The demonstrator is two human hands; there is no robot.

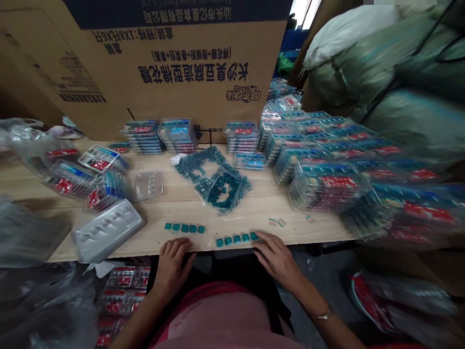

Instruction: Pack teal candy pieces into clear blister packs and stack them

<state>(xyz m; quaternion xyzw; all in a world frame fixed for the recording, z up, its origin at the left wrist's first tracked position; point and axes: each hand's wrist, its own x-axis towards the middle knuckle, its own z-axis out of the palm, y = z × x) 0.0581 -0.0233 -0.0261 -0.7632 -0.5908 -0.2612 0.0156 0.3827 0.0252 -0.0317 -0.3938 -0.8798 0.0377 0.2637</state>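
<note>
My left hand (174,261) rests at the table's front edge, thumb apart and fingers lying over the wood. Just beyond its fingertips is a row of several small teal square pieces (185,228). My right hand (276,258) is open too, its index fingertip at the right end of a second row of teal squares (237,239); it seems to touch the last one. Farther back, a transparent plastic bag (203,182) lies spread out with many teal pieces in it. To the right of the second row are a few small pale strips (277,222).
Stacks of transparent packs (323,186) crowd the table's right side. A large carton (181,97) stands behind. On the left are a white moulded tray (109,230), a small transparent tray (149,185) and loose packs (103,160). More packs (121,295) sit below the table.
</note>
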